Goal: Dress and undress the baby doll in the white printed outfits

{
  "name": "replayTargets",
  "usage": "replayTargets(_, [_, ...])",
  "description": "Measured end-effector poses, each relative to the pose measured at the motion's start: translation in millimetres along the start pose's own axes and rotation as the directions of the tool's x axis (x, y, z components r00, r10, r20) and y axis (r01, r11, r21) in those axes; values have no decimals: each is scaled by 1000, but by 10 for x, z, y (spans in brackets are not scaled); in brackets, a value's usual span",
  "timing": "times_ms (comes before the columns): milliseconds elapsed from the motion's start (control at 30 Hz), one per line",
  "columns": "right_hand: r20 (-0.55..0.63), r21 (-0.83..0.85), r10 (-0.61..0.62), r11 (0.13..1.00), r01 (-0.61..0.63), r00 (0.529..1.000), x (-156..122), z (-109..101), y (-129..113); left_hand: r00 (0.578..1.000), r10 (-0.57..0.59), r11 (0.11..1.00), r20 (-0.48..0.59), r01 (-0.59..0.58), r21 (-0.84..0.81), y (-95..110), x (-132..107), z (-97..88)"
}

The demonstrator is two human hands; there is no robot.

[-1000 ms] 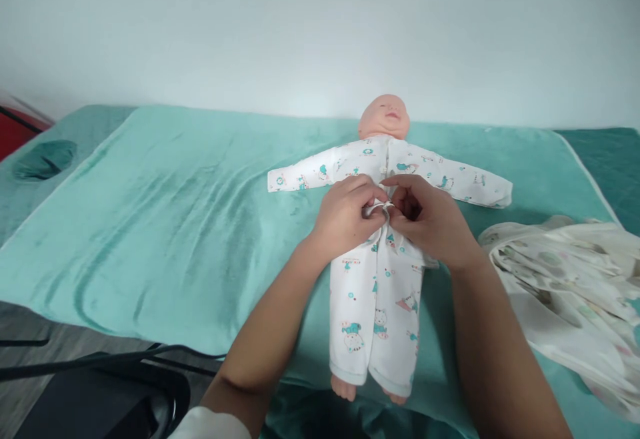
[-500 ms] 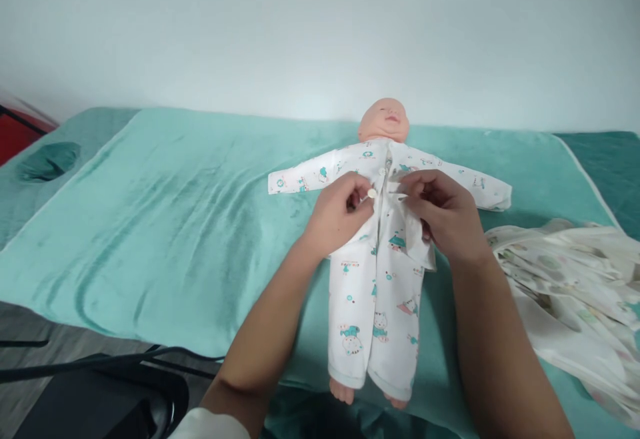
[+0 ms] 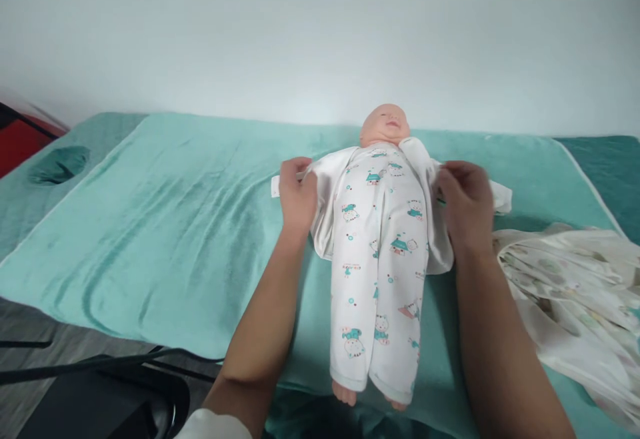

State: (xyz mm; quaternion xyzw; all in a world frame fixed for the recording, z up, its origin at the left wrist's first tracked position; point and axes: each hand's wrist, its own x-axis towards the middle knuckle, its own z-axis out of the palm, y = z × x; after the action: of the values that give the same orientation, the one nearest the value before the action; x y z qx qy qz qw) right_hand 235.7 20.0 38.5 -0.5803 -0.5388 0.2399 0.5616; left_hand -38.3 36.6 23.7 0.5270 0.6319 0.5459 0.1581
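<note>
A baby doll [image 3: 384,123] lies on its back on a teal blanket [image 3: 175,219], head towards the wall. It wears white printed pyjamas [image 3: 380,279] and a matching shirt [image 3: 327,225] whose front is spread wide open to both sides. My left hand [image 3: 297,195] grips the shirt's left flap near the doll's shoulder. My right hand [image 3: 465,202] holds the right flap, pulled outward. The doll's bare feet [image 3: 345,392] stick out at the near edge.
A heap of cream patterned cloth [image 3: 570,292] lies on the right of the blanket. A dark green bundle [image 3: 57,164] sits far left. A black chair [image 3: 100,392] stands below the near edge. A pale wall runs behind.
My hands were together at the shirt's front buttons; they have since parted and pulled the two flaps open sideways, baring the pyjama front.
</note>
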Motion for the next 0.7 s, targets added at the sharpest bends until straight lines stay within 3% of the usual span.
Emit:
replayTargets(67, [85,-53,20,998,-15,996,-60,97,-22,985,91,992,147,-102,69,29,-28,92])
replayTargets(133, [120,-85,39,996,-29,992,-96,144,-52,965,142,980,221,-168,106,45,-33,167])
replayTargets(467, [57,-281,30,960,-12,998,37,140,-37,926,260,907,273,-331,261,-17,59,265])
replayTargets(533, [10,-330,63,942,-56,998,116,55,35,938,255,900,235,-319,298,-37,74,234])
replayTargets(700, [-268,-406,9,906,-122,963,274,-266,294,982,163,886,98,-190,423,-157,140,148])
